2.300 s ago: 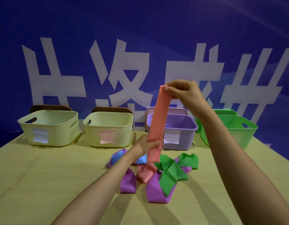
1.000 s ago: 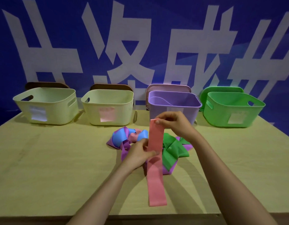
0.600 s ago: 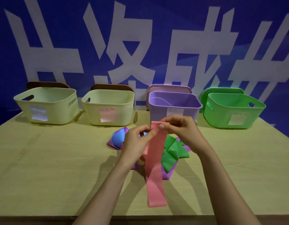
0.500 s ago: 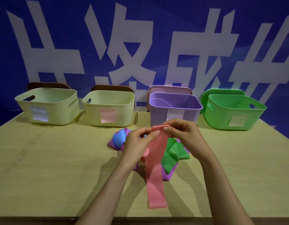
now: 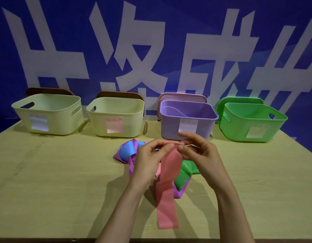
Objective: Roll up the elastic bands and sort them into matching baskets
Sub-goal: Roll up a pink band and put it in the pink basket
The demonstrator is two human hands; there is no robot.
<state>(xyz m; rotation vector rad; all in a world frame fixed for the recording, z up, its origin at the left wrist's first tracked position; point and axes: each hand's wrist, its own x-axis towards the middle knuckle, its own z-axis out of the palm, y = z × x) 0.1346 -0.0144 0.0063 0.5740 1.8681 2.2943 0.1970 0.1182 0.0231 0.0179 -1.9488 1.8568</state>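
Purple basket (image 5: 169,128) — seemingly a purple band (image 5: 172,112) inside.

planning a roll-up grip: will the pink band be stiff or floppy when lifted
Probably floppy: the pink band hangs limp from the left hand and right hand, its end lying on the table. Likely light: fingertip pinches alone hold it.

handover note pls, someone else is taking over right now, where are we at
Hands: left hand and right hand both pinch the top end of the pink band, roll barely started; its tail lies on the table. The pile of blue, purple and green bands lies unrolled behind it. Left to do: finish rolling the pink band, put it in the basket with the pink label, then roll the pile for the purple basket, the green basket and the rest.
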